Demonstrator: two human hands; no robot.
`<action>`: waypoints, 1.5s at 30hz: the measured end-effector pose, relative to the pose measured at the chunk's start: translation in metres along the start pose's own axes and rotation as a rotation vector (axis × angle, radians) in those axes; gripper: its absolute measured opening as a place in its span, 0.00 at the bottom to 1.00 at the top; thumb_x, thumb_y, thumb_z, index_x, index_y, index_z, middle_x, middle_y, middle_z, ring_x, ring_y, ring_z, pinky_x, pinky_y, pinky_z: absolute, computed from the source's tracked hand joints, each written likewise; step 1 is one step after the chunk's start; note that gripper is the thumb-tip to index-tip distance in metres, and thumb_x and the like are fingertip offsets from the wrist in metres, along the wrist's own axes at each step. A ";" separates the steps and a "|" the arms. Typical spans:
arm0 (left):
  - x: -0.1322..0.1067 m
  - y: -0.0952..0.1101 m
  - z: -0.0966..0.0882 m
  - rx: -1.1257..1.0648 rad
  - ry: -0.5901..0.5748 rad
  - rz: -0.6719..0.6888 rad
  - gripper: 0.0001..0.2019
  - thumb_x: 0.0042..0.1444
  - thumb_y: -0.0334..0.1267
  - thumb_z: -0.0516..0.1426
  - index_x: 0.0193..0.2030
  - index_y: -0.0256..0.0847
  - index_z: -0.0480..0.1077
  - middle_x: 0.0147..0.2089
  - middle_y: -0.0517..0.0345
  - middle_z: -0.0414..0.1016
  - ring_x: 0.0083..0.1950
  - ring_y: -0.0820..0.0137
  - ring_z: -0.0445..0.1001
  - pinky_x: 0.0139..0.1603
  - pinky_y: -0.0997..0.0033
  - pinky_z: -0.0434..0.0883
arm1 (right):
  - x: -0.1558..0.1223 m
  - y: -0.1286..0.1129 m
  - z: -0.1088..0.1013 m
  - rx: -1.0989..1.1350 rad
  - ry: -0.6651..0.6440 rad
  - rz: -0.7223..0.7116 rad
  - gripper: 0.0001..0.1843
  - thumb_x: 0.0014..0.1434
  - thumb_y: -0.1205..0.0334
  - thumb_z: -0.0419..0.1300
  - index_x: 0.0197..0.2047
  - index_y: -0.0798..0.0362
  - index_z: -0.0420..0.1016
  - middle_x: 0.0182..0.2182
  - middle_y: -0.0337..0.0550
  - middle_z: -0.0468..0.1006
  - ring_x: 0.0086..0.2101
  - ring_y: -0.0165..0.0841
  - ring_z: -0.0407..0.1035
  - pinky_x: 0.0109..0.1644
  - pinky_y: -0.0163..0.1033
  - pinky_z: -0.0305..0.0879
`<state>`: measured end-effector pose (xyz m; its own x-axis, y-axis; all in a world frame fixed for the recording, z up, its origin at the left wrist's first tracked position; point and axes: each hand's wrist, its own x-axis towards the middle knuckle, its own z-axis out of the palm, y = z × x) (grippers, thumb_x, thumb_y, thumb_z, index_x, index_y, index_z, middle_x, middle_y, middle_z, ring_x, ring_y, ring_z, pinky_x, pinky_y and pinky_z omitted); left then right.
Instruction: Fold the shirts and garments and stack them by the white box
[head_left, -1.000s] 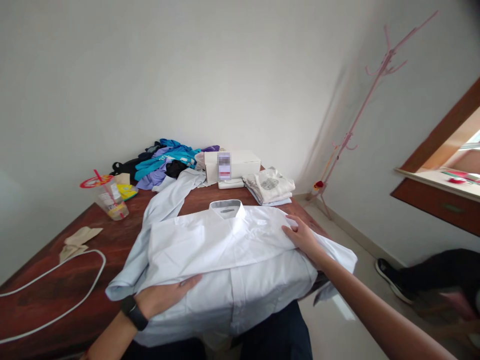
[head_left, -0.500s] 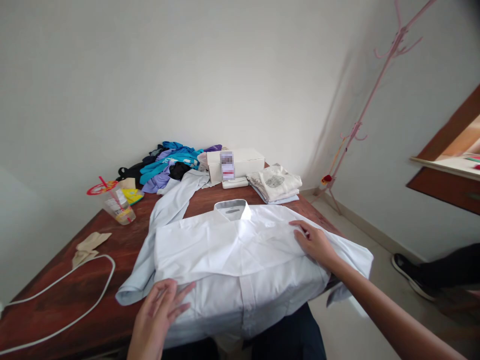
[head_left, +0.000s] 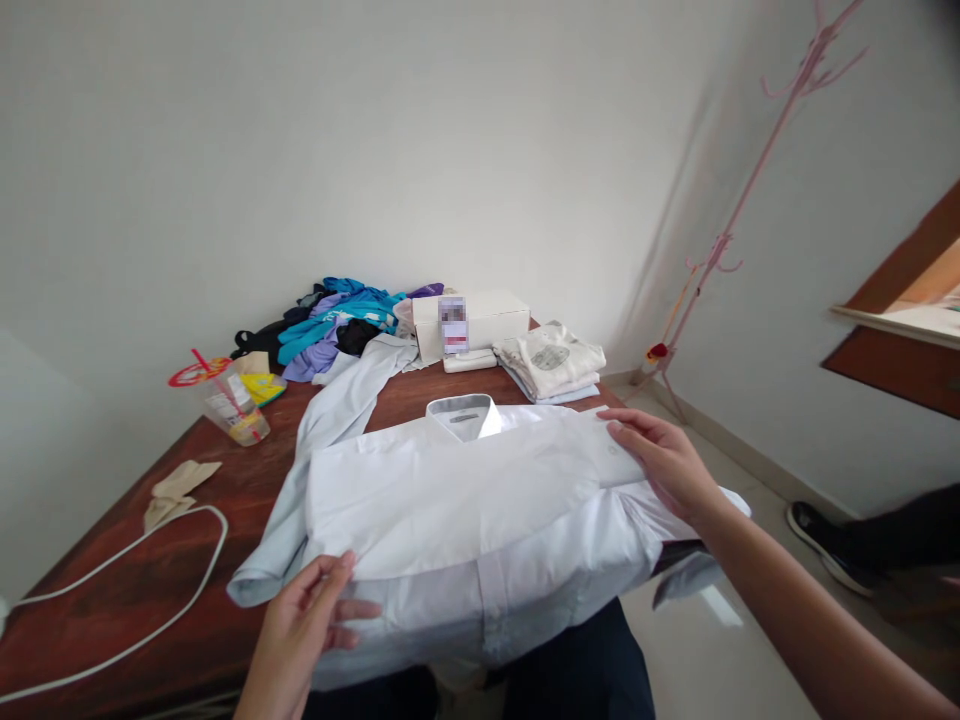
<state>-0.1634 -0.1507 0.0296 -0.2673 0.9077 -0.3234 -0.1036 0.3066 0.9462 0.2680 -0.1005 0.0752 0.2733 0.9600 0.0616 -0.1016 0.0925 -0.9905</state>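
Left hand point(head_left: 311, 602) pinches the sleeve point(head_left: 472, 500) by its near edge, right hand point(head_left: 664, 460) grips its cuff point(head_left: 612, 455) — presumably keeping it flat across the white collared shirt point(head_left: 551, 570) spread between them.

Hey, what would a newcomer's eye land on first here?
Probably the white shirt at the front of the dark red table, with the left hand and right hand on it. Next, likely the heap of blue and purple clothes at the back, then the pink coat rack at right.
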 end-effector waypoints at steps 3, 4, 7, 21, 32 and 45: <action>0.001 0.001 0.002 -0.153 0.034 -0.030 0.24 0.38 0.46 0.75 0.34 0.40 0.69 0.34 0.65 0.74 0.30 0.62 0.83 0.20 0.75 0.75 | -0.004 -0.020 0.004 0.080 0.018 -0.007 0.17 0.51 0.54 0.74 0.43 0.49 0.82 0.34 0.40 0.82 0.31 0.31 0.74 0.33 0.32 0.70; 0.002 0.002 0.003 -0.238 0.045 -0.068 0.22 0.38 0.42 0.75 0.34 0.41 0.68 0.34 0.65 0.75 0.33 0.61 0.84 0.24 0.72 0.78 | -0.006 -0.025 0.004 0.090 0.017 -0.004 0.16 0.51 0.54 0.74 0.43 0.48 0.82 0.33 0.40 0.82 0.30 0.31 0.74 0.31 0.32 0.70; -0.002 0.008 0.005 -0.480 0.034 -0.193 0.21 0.39 0.37 0.72 0.39 0.43 0.70 0.41 0.59 0.80 0.47 0.53 0.83 0.43 0.58 0.83 | -0.011 -0.040 0.008 0.089 0.002 -0.015 0.14 0.52 0.56 0.74 0.42 0.49 0.82 0.32 0.40 0.82 0.27 0.29 0.73 0.28 0.31 0.69; 0.010 -0.007 -0.045 0.677 0.165 0.396 0.20 0.48 0.58 0.62 0.40 0.47 0.79 0.39 0.55 0.84 0.31 0.58 0.83 0.31 0.67 0.76 | -0.008 -0.087 0.025 0.160 0.049 -0.143 0.13 0.47 0.57 0.75 0.36 0.48 0.82 0.27 0.39 0.78 0.22 0.28 0.69 0.20 0.31 0.64; 0.007 -0.022 -0.064 1.163 0.488 1.129 0.12 0.65 0.45 0.53 0.39 0.43 0.75 0.40 0.54 0.76 0.41 0.63 0.77 0.45 0.66 0.68 | -0.010 -0.072 0.017 0.150 0.085 -0.067 0.14 0.47 0.57 0.76 0.37 0.49 0.82 0.28 0.37 0.79 0.22 0.27 0.69 0.21 0.30 0.62; 0.015 -0.022 -0.052 1.355 0.388 0.832 0.05 0.62 0.39 0.48 0.34 0.46 0.58 0.35 0.58 0.67 0.32 0.64 0.70 0.30 0.66 0.62 | -0.010 -0.040 0.006 0.167 0.132 -0.024 0.15 0.46 0.56 0.76 0.37 0.49 0.82 0.28 0.37 0.78 0.23 0.26 0.67 0.23 0.28 0.61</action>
<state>-0.2151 -0.1586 0.0030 -0.0488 0.8836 0.4657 0.9948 0.0011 0.1020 0.2632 -0.1119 0.1147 0.3994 0.9149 0.0577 -0.2471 0.1681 -0.9543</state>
